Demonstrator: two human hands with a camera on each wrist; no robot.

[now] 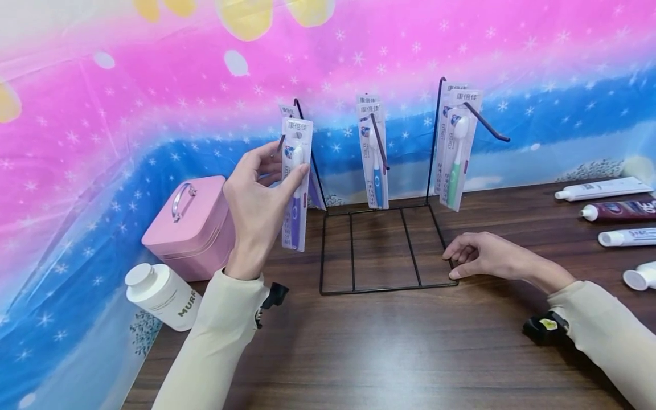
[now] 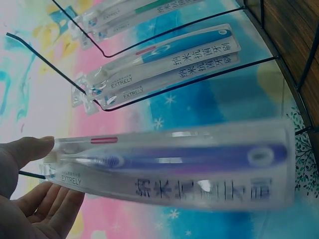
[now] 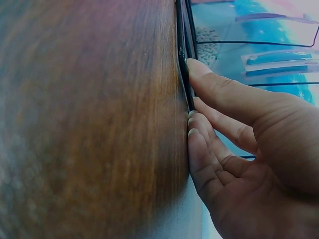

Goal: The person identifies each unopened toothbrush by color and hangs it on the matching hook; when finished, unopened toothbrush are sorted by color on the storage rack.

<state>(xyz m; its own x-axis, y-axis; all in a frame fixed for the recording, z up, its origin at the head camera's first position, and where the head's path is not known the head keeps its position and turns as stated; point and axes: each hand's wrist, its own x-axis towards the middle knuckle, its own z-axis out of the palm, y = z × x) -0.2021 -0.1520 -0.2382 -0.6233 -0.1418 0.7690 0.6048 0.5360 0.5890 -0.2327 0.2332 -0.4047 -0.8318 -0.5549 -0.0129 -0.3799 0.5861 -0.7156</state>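
Observation:
My left hand (image 1: 256, 196) pinches a packaged purple toothbrush (image 1: 295, 219) between thumb and fingers at the left hook of a black wire display rack (image 1: 389, 289). The hook's tip shows beside the pack's top; whether it passes through the hole, I cannot tell. Another pack hangs behind it, mostly hidden. Packaged blue toothbrushes (image 1: 377, 182) hang on the middle hook, and packaged green toothbrushes (image 1: 454, 185) on the right one. Low on the table, my right hand (image 1: 494, 257) grips the right side wire of the rack's base, thumb and fingers on either side of it.
A pink case (image 1: 179, 228) and a white bottle (image 1: 164, 302) stand left of my left arm. Several toothpaste tubes, among them a dark red tube (image 1: 622, 210), lie at the right on the wooden table (image 1: 379, 353). A patterned cloth (image 1: 179, 97) hangs behind the rack.

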